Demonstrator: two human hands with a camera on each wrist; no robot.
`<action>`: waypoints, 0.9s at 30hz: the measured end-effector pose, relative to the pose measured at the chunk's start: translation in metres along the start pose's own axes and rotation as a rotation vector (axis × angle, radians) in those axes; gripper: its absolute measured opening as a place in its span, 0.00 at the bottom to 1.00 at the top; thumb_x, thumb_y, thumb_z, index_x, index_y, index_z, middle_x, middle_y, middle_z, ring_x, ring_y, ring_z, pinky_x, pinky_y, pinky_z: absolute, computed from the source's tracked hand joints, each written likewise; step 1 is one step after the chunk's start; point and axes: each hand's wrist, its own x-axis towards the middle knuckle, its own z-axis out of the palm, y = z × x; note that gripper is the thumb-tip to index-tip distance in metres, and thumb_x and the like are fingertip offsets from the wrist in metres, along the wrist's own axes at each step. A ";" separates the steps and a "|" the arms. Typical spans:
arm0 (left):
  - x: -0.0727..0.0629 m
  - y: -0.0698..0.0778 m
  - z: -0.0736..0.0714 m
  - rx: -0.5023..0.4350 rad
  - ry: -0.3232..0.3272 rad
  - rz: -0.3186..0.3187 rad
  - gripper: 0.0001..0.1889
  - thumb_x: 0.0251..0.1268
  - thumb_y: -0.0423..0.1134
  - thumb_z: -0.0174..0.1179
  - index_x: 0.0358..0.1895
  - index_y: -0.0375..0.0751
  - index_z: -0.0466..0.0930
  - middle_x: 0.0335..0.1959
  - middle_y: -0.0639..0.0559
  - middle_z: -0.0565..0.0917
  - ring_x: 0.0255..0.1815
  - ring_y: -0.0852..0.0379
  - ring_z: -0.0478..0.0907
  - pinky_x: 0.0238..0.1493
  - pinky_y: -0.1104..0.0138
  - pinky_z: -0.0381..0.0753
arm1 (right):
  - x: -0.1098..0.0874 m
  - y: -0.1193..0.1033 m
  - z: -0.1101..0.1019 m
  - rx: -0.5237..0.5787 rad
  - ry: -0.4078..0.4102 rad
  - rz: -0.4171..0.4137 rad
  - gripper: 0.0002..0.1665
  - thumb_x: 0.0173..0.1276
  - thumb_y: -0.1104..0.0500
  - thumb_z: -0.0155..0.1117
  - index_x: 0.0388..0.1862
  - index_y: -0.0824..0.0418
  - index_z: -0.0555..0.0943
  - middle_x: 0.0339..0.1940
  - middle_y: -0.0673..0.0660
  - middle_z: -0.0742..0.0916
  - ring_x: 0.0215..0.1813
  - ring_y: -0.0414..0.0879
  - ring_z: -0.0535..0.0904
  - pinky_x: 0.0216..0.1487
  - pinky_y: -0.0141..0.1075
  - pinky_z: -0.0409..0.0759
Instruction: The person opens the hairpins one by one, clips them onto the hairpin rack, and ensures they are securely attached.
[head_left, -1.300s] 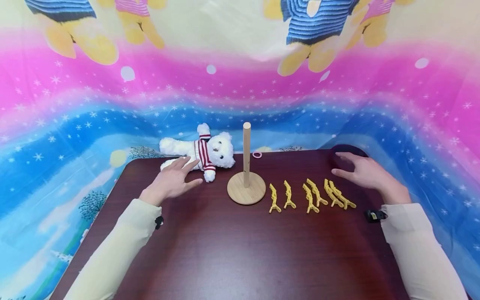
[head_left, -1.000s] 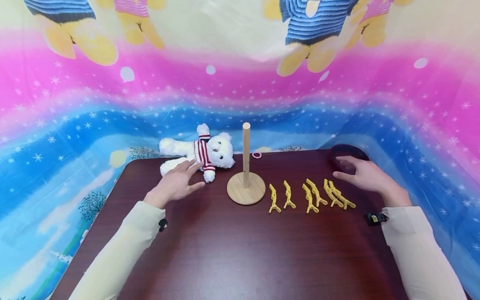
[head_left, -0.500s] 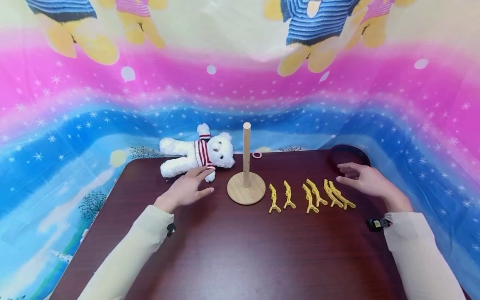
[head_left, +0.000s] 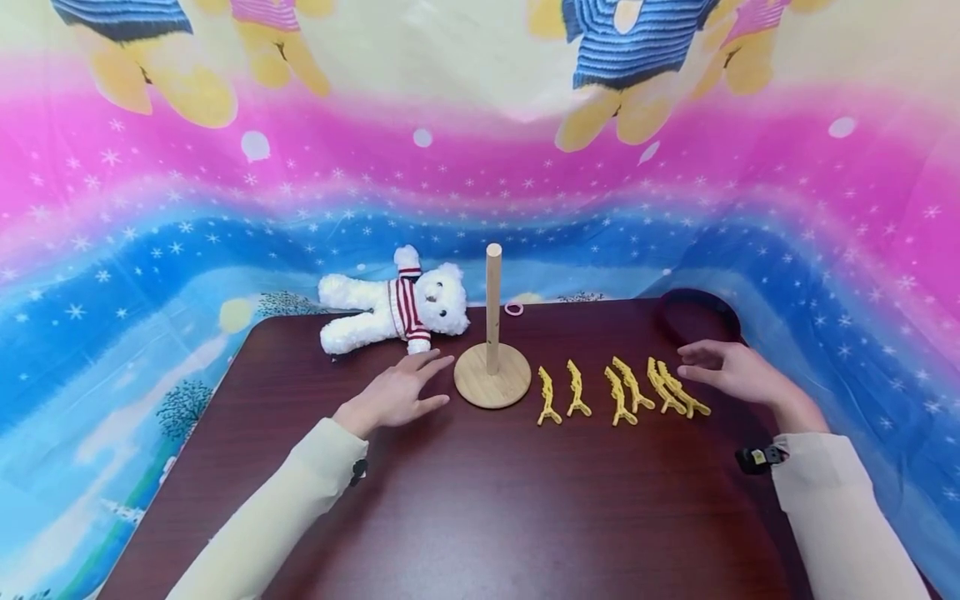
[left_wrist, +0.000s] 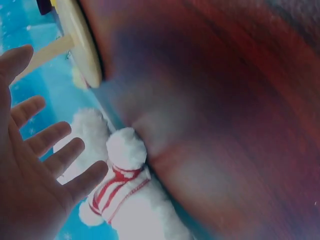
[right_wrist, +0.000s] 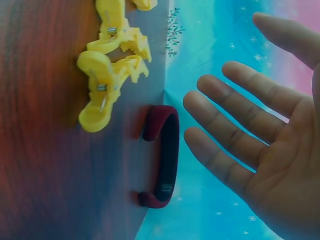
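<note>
My left hand (head_left: pixel 393 392) hangs over the table with spread fingers, holding nothing. It is between a white teddy bear (head_left: pixel 360 329) in a red-striped sweater and the round base of a wooden stand (head_left: pixel 492 325). The left wrist view shows the palm beside the bear (left_wrist: pixel 127 150). My right hand (head_left: pixel 738 379) is over the right side, also without anything in it, fingers loosely extended. Near it lie several yellow hair clips (head_left: pixel 621 400), the closest just left of its fingertips. In the right wrist view a dark red headband (right_wrist: pixel 170 150) stands on edge beyond the fingers.
A small pink ring (head_left: pixel 513 309) lies at the back edge, behind the stand. The dark brown table (head_left: pixel 495 500) has rounded back corners. A printed cloth (head_left: pixel 480 175) hangs close behind and along both sides. Each wrist wears a black strap.
My left hand has moved right and toward me, away from the bear and closer to the stand's base. My right hand has drawn slightly toward me, uncovering more of the headband.
</note>
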 end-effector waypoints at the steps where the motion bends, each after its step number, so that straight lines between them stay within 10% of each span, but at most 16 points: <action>1: 0.000 0.001 0.001 0.000 -0.007 0.008 0.38 0.70 0.59 0.58 0.79 0.53 0.58 0.78 0.42 0.61 0.79 0.43 0.60 0.72 0.45 0.68 | -0.001 0.001 0.001 0.004 -0.008 0.001 0.29 0.71 0.41 0.64 0.61 0.58 0.80 0.52 0.58 0.89 0.53 0.55 0.85 0.50 0.43 0.81; 27: 0.013 0.011 0.024 0.005 -0.127 0.090 0.37 0.71 0.59 0.56 0.79 0.51 0.58 0.79 0.41 0.59 0.80 0.44 0.56 0.74 0.50 0.66 | -0.017 0.025 0.019 0.081 -0.112 0.029 0.23 0.71 0.45 0.64 0.57 0.57 0.82 0.47 0.52 0.89 0.43 0.35 0.83 0.42 0.32 0.80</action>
